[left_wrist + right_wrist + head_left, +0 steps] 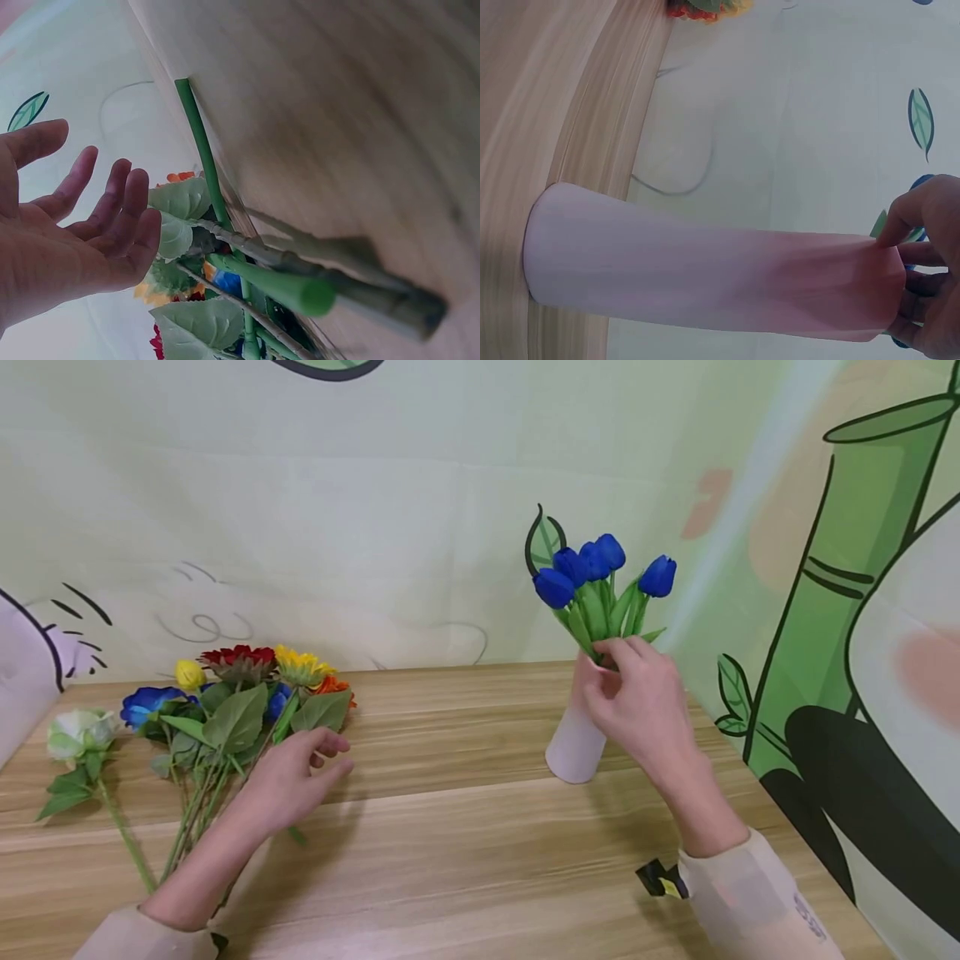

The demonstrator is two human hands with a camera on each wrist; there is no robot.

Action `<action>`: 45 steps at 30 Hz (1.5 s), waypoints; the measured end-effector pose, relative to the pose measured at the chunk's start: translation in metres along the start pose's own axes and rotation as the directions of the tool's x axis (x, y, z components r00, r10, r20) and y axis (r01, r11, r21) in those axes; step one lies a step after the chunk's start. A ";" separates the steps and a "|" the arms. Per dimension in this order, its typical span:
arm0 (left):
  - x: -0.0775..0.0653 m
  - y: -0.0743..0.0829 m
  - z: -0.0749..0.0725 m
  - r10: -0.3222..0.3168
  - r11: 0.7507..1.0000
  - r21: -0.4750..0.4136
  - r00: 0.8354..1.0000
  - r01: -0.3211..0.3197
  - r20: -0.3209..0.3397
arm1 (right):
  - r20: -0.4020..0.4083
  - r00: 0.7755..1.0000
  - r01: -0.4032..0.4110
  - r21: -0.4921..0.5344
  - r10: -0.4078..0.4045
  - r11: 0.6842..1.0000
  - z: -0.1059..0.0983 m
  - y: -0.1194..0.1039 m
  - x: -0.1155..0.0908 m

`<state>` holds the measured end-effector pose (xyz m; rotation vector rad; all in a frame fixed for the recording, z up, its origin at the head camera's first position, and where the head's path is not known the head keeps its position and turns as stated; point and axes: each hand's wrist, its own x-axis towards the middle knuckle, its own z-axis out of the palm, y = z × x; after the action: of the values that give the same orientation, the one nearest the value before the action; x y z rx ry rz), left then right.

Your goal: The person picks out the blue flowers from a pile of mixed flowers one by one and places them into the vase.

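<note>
- Right sleeve (753, 893): printed emblem (810, 917), too blurred to read. Black piece (662, 879) with a yellow patch just beside the cuff, no legible text.
- Left hand (300, 777): grip loose, fingers spread and slightly bent, holding nothing; above the stems.
- Flower bunch (238, 722): lying on the wood-grain surface (465, 860), long axis near to far. Stems toward the wearer, blooms away: red, yellow, orange, blue.
- White flower (78, 733): left of the bunch, bloom far-left, stem running near-right.
- Right hand (645, 693): grip mostly closed, fingers curled at the vase mouth, thumb by the rim. Can't tell if it pinches stems too.
- Vase (579, 743): right of centre on the surface, on its base, mouth up, long axis vertical. Plain pale pink, unmarked on visible sides.
- Blue tulips (592, 560): five heads showing, in the vase, pointing up. Four lean left, one right.
- Backdrop (337, 527): printed leaves and bamboo, behind everything.
</note>
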<state>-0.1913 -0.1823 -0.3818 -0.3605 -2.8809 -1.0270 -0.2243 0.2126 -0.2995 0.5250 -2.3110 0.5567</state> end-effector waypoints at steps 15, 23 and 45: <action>0.001 0.002 0.001 0.004 1.000 0.009 1.000 -0.004 0.020 | -0.054 0.997 -0.056 0.036 0.058 0.998 0.004 -0.004 0.000; 0.003 0.005 -0.003 -0.004 1.000 0.002 0.999 0.004 0.035 | -0.185 0.975 0.131 0.046 -0.121 0.990 0.003 -0.013 -0.002; 0.000 0.006 -0.011 0.021 0.998 0.056 0.999 -0.023 0.039 | 0.440 0.876 0.150 0.142 -0.198 0.978 0.050 -0.026 -0.035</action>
<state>-0.1906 -0.1845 -0.3695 -0.4116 -2.9254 -0.9442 -0.2136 0.1731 -0.3512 0.9945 -2.6403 0.5084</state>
